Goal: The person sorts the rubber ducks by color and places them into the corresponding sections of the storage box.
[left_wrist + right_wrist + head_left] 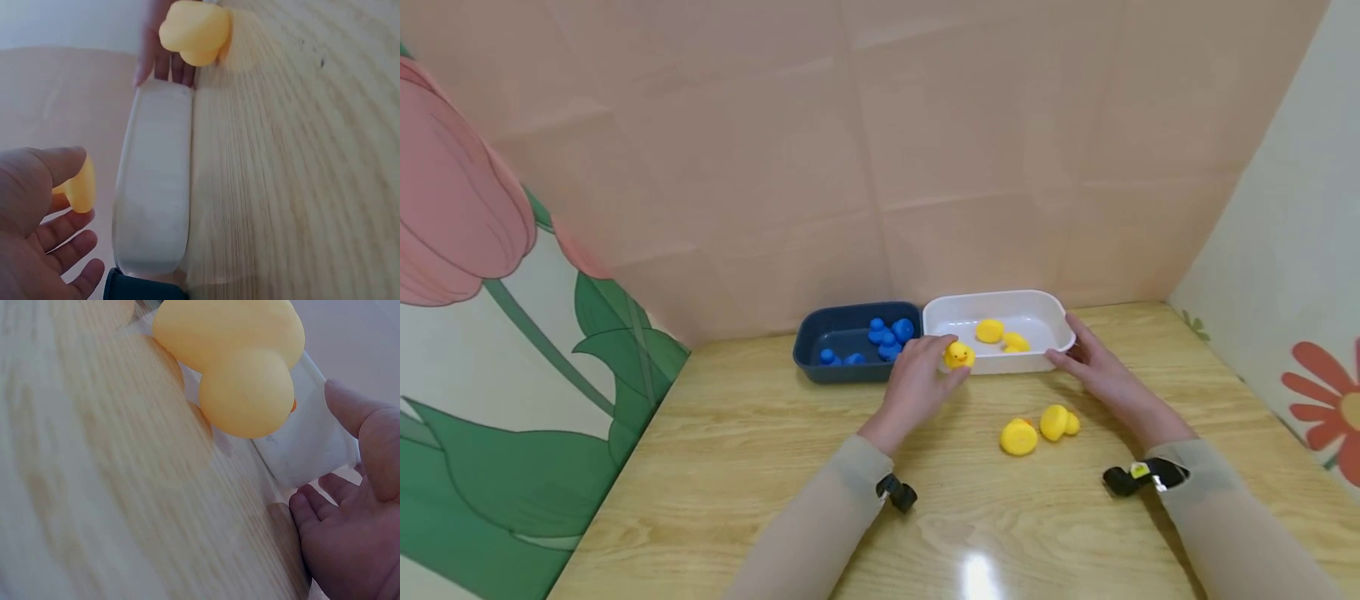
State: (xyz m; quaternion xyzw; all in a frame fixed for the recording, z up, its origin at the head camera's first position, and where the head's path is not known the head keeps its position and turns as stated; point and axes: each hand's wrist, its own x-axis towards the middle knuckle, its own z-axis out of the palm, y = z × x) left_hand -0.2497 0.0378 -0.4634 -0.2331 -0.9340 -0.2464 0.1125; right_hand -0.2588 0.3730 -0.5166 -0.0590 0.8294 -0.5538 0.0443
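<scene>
My left hand [919,377] pinches a yellow rubber duck [959,357] between thumb and fingers, above the front left rim of a white tray [1000,364]. In the left wrist view that duck [81,186] is partly hidden by the thumb, and the other fingers are spread loosely. At the tray's right end, my right hand [1101,367] holds it, thumb and fingers around the corner. Inside the white tray lie yellow rubber ducks [989,331]. Two more yellow rubber ducks lie on the table in front: one [1018,437] bottom toward me, the other [1055,422] on its side.
A navy tray [820,372] with several blue rubber ducks [889,347] stands against the white tray's left side. The wooden table [715,467] ends at a pink-covered wall [760,183] close behind both trays. Decorated panels flank the table on the left and right.
</scene>
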